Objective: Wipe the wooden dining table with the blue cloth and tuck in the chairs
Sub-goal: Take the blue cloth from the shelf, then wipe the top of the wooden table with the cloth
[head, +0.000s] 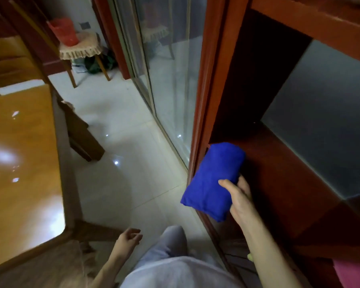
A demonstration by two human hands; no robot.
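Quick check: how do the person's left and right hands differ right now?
The right hand grips the folded blue cloth; the left hand holds nothing. The right hand is up beside the red-brown wooden cabinet shelf; the left hand hangs low near the corner of the glossy wooden dining table. Shared: neither touches the table.

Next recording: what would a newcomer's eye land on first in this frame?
The bright blue cloth, folded into a pad, is gripped by the right hand at centre right, by a dark red wooden cabinet. Next comes the glossy wooden dining table along the left edge, with bright glare on its top. The left hand hangs loosely open near the bottom centre.
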